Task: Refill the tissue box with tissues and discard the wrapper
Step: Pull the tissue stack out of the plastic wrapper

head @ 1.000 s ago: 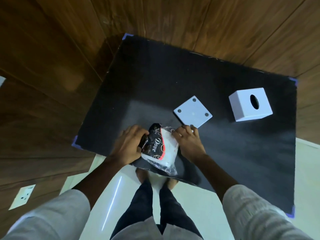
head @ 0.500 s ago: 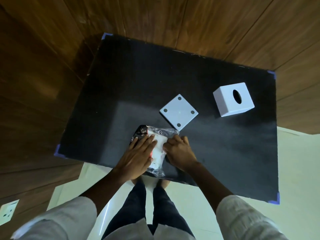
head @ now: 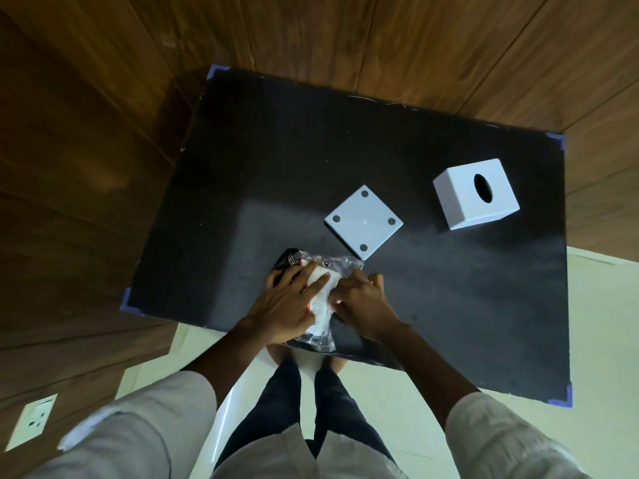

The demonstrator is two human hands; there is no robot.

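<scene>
A tissue pack (head: pixel 323 288) in clear and black plastic wrapper lies at the near edge of the black table (head: pixel 345 160). My left hand (head: pixel 287 305) lies flat over the pack, fingers spread, pressing it down. My right hand (head: pixel 363 302) grips the wrapper's right side with curled fingers. The white cube tissue box (head: pixel 475 193) with an oval slot rests on the table's right. Its square white base plate (head: pixel 363 221), with a hole in each corner, lies flat just beyond the pack.
Blue tape marks the table's corners. Wooden wall panels surround the table at the back and left. A wall socket (head: pixel 33 421) shows at lower left. My legs and feet stand on the pale floor below the table's near edge.
My left hand moved from gripping the pack's left end to lying flat on top of it. The pack now lies flatter on the table. My right hand stayed at its right side.
</scene>
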